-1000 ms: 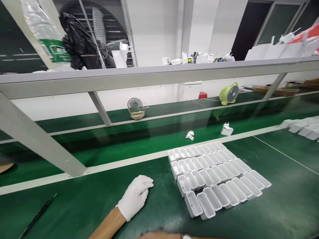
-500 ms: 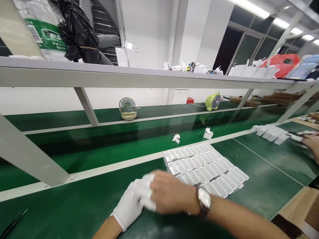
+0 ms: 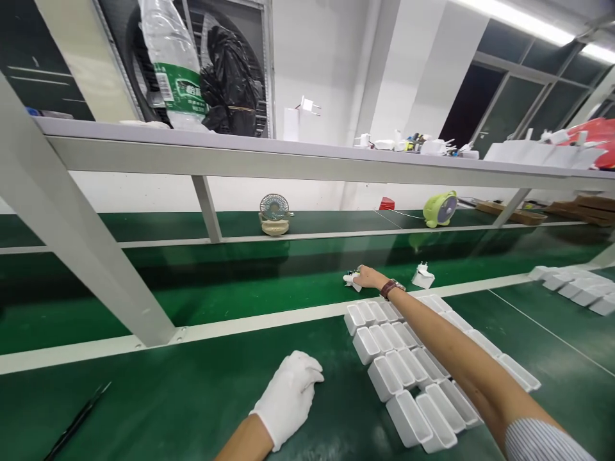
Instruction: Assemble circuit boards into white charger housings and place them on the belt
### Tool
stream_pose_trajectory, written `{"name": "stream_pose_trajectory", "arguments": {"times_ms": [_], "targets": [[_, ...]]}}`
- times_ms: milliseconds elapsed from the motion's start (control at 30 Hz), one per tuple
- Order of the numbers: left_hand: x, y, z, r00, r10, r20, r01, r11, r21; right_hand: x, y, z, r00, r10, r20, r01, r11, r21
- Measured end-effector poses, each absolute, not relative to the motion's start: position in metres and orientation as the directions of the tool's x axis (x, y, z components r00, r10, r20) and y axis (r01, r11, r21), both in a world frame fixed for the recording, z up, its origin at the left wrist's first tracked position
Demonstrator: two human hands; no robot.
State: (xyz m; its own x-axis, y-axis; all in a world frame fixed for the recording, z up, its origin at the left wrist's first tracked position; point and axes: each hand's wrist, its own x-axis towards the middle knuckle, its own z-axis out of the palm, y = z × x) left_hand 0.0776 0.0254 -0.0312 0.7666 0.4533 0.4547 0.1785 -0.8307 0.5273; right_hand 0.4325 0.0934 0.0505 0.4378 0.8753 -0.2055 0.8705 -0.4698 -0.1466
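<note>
My left hand (image 3: 291, 396), in a white glove, rests palm down on the green bench with its fingers curled loosely and nothing visible in it. My bare right hand (image 3: 369, 277), a watch on its wrist, is stretched far out over the block of small white trays (image 3: 413, 371). Its fingers close round a small white part (image 3: 351, 279) lying on the green belt. A white plug adapter (image 3: 423, 276) lies on the belt just to the right of that hand.
A grey shelf rail (image 3: 307, 163) crosses overhead, carrying a water bottle (image 3: 170, 61) and a black bag (image 3: 230, 83). Two small fans (image 3: 275, 214) (image 3: 439, 208) stand beyond the belt. More white trays (image 3: 574, 285) lie far right. A dark thin tool (image 3: 77, 419) lies at left.
My right hand left the gloved left hand and reached forward across the trays to the small white part on the belt. The view swung slightly left.
</note>
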Motion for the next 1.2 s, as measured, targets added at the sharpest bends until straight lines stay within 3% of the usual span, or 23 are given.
{"name": "stream_pose_trajectory", "arguments": {"times_ms": [133,267,367,467,533,667,800,1033,1100,1200], "targets": [[0.077,0.027,-0.037,0.744,0.486,0.458,0.153,-0.792,0.592,0.413,0.112,0.038,0.447,0.87,-0.208,0.866,-0.479,-0.142],[0.079,0.027,-0.038,0.733,0.476,0.487,0.099,-0.781,0.616,0.387,0.12,0.043,0.355,0.923,-0.147,0.914,-0.376,-0.154],[0.079,0.031,-0.036,0.698,0.494,0.518,0.08,-0.773,0.63,0.36,0.119,0.057,0.192,0.976,-0.106,0.96,-0.209,-0.187],[0.076,0.045,-0.032,0.524,0.69,0.5,0.187,-0.666,0.722,0.321,0.1,0.071,-0.038,0.998,-0.053,0.975,0.025,-0.22],[0.072,0.057,-0.032,0.378,0.813,0.442,0.255,-0.55,0.795,0.293,0.072,0.075,-0.204,0.979,-0.022,0.954,0.193,-0.229],[0.068,0.073,-0.039,0.324,0.863,0.387,0.273,-0.477,0.836,0.245,-0.002,0.064,-0.408,0.913,0.002,0.9,0.402,-0.169],[0.07,0.071,-0.037,0.38,0.856,0.35,0.284,-0.468,0.837,0.227,-0.057,0.043,-0.358,0.93,0.081,0.928,0.364,-0.079],[0.079,0.057,-0.018,0.555,0.774,0.303,0.296,-0.525,0.798,0.222,-0.091,0.034,-0.151,0.961,0.231,0.984,0.167,-0.054],[0.077,0.057,-0.014,0.543,0.79,0.285,0.331,-0.513,0.792,0.22,-0.094,0.034,-0.136,0.954,0.268,0.986,0.158,-0.062],[0.062,0.066,-0.008,0.393,0.875,0.282,0.433,-0.447,0.783,0.216,-0.097,0.027,-0.175,0.938,0.299,0.976,0.206,-0.074]]}}
